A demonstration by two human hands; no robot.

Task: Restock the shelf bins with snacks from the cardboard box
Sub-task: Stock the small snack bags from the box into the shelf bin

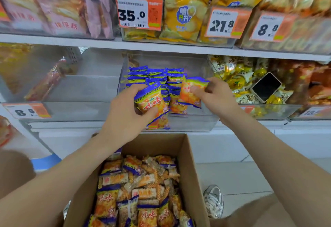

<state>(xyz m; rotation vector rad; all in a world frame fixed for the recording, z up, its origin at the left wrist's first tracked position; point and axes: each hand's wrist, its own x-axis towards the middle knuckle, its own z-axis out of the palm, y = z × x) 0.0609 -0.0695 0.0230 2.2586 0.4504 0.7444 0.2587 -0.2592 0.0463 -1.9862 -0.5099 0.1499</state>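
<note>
1. The left hand (125,114) grips an orange-and-blue foil snack packet (151,99) at the front of the clear plastic shelf bin (189,123); its thumb covers the packet's lower edge.
2. The right hand (215,96) pinches a second matching packet (190,92) over the bin's upright rows.
3. Below, the brown cardboard box (194,173) holds loose packets (139,187); its near end is cut off.
4. The pink bags (62,11) upper left are too blurred to read.
</note>
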